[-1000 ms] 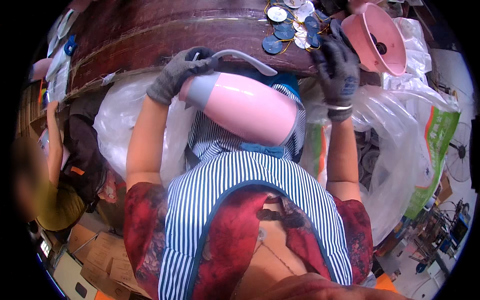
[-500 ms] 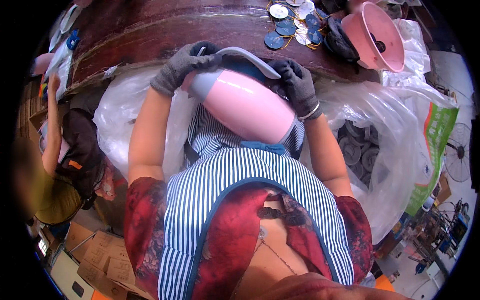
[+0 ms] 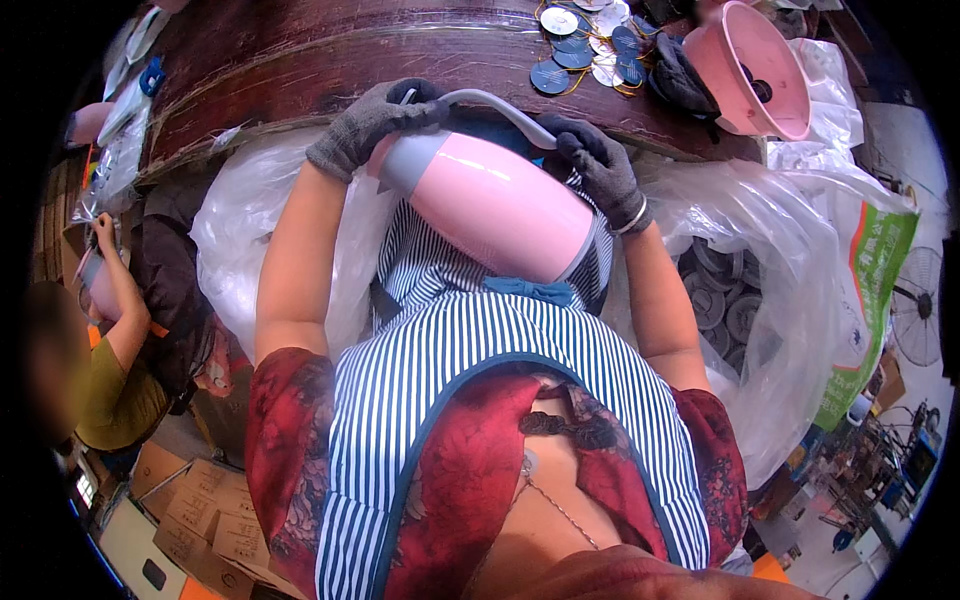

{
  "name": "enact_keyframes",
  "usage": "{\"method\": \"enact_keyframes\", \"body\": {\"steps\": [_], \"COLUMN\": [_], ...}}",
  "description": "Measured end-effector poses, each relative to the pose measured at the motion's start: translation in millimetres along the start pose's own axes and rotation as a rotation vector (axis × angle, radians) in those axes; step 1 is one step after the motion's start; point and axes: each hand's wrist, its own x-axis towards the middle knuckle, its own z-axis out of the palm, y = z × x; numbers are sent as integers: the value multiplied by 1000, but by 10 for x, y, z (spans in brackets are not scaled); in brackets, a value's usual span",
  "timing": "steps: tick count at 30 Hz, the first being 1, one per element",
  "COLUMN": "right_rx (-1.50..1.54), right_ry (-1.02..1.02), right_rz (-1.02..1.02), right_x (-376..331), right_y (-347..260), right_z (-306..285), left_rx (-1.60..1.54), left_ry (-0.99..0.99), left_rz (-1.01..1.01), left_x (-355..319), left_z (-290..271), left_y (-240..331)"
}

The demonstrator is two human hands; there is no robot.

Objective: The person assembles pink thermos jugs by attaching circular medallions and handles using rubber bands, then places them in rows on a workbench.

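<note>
A pink thermos jug [image 3: 500,205] with a grey collar [image 3: 408,163] lies tilted on its side across my lap, its top toward the left. My left hand [image 3: 370,128], in a dark grey knit glove, closes round the collar where the curved grey handle [image 3: 508,108] begins. At the handle's other end, my gloved right hand [image 3: 600,165] has its fingers closed on the tip, beside the jug's lower body. Whether that end is joined to the body is hidden by the fingers.
Blue and white round tags [image 3: 572,52] on strings lie on the dark red table [image 3: 330,60], near a pink basin [image 3: 745,70]. An open plastic bag [image 3: 790,260] at right holds several grey round parts [image 3: 712,300]. Another person [image 3: 120,370] sits at left; cartons [image 3: 205,510] stand behind them.
My right hand has shifted slightly and covers more of the handle's tip. The jug has turned a little. At left, the other person's hand has come down from the table's edge toward a pink jug.
</note>
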Motion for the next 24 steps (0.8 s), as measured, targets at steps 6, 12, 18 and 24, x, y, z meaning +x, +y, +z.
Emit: {"method": "enact_keyframes", "body": {"steps": [6,12,18,24], "right_rx": [260,-180,-359,-51], "right_ry": [4,26,157,36], "right_rz": [139,30,130,113], "right_x": [-70,109,195,80], "right_y": [6,-298,-371,-48], "right_z": [-23,98,244,39], "left_rx": [-7,27,34,-32], "left_ry": [-17,-2,30,-16], "left_rz": [-43,0,-14,-31], "left_x": [37,8,46,108], "left_z": [-20,-46,-57,-72], "left_y": [-58,-24,-16,-57]}}
